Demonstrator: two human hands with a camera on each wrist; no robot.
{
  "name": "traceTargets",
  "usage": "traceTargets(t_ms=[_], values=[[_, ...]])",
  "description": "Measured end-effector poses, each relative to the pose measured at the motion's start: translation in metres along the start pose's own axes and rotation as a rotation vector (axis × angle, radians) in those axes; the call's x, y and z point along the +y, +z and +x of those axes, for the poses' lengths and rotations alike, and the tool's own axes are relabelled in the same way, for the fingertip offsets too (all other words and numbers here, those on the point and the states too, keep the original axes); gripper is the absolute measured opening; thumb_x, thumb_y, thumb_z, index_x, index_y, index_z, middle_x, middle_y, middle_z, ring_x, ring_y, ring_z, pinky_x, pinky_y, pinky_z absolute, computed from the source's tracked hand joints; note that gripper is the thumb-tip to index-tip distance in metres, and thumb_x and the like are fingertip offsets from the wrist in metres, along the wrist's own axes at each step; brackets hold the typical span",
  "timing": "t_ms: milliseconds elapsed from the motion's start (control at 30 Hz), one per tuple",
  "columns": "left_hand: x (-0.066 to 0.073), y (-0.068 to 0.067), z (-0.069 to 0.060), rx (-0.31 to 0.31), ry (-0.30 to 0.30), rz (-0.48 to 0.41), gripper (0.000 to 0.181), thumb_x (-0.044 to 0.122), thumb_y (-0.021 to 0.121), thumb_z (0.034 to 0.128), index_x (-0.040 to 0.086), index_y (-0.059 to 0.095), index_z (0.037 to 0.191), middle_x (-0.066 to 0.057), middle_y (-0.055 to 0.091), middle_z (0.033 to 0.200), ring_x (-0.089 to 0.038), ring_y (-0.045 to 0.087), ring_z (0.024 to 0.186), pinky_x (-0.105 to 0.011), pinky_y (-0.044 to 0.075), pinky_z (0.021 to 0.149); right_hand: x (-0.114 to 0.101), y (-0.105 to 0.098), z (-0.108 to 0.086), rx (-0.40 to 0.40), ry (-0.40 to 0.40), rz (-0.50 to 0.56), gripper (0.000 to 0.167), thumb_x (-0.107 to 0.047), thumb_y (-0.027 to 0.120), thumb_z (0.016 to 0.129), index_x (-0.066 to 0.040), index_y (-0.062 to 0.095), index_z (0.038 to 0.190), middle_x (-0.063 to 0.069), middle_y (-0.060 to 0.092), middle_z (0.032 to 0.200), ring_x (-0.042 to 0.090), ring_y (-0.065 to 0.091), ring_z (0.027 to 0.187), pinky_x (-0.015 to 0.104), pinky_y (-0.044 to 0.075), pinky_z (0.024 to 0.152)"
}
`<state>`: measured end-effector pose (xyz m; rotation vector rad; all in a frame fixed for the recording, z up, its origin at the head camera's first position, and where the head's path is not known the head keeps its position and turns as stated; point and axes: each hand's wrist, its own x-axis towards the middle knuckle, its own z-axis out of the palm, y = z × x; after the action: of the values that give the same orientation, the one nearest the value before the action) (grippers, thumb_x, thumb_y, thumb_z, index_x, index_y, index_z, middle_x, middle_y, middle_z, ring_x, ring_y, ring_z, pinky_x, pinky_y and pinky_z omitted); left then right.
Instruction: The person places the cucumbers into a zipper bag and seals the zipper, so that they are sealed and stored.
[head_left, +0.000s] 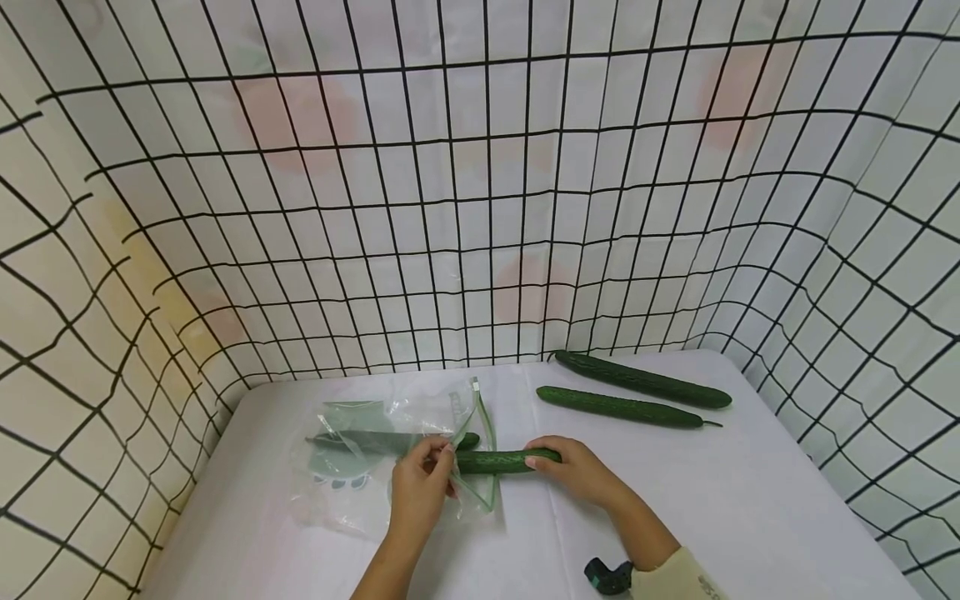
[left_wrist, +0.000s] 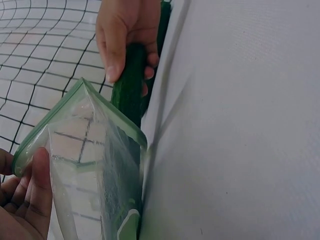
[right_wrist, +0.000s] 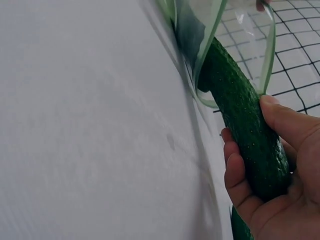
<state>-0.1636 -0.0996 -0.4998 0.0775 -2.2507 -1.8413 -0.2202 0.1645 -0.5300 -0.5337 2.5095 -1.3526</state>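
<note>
The person's left hand pinches while the right hand, near it, grips with curled fingers.

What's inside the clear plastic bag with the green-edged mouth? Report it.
One long dark-green cucumber, plus part of a second green cucumber entering the bag; the left hand covers its far end.
</note>
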Motion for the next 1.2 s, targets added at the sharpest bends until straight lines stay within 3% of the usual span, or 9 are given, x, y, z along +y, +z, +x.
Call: traceTargets(t_ms=[233,500,800,1200], values=[[0.002,0.000,-0.001,0.007,-0.005,-0.008,0.014,0.009,0.063,0.0973,-0.001,0.070,0.104,-0.008,0.063,0.078,-0.014,0.059,0.049,-0.030,0.058,0.046,-0.007,0.012,0.006,0.020,-0.005,0.005,0.037,-0.041,0.063,0.099,-0.015,0.069,0.124,0.006,0.066,0.133,0.036,0.055,0.133,0.060,0.044,0.112],[0.002,-0.001,0.000,0.013,-0.011,-0.001,0.013,0.011,0.063,0.0979,0.002,0.071,0.103,-0.008,0.063,0.079,-0.015,0.060,0.048,-0.034,0.059,0.047,-0.016,0.016,0.010,-0.020,0.016,0.014,0.032,-0.039,0.068,0.096,-0.020,0.071,0.122,0.004,0.067,0.130,0.025,0.057,0.124,0.046,0.047,0.103],[0.001,-0.002,0.001,0.024,-0.016,0.017,0.010,0.011,0.063,0.0981,0.007,0.071,0.101,-0.008,0.063,0.080,-0.015,0.060,0.049,-0.041,0.060,0.049,-0.012,0.006,0.006,-0.082,0.072,0.116,0.039,-0.022,0.069,0.096,-0.014,0.065,0.134,0.010,0.059,0.144,0.035,0.047,0.139,0.060,0.037,0.116],[0.000,-0.003,0.001,0.017,-0.001,-0.011,0.014,0.011,0.064,0.0981,0.000,0.071,0.102,-0.011,0.062,0.079,-0.015,0.060,0.049,-0.037,0.059,0.048,-0.010,0.005,0.006,-0.089,0.007,0.152,0.039,-0.029,0.068,0.097,-0.013,0.067,0.132,0.006,0.064,0.137,0.021,0.056,0.126,0.035,0.047,0.106]])
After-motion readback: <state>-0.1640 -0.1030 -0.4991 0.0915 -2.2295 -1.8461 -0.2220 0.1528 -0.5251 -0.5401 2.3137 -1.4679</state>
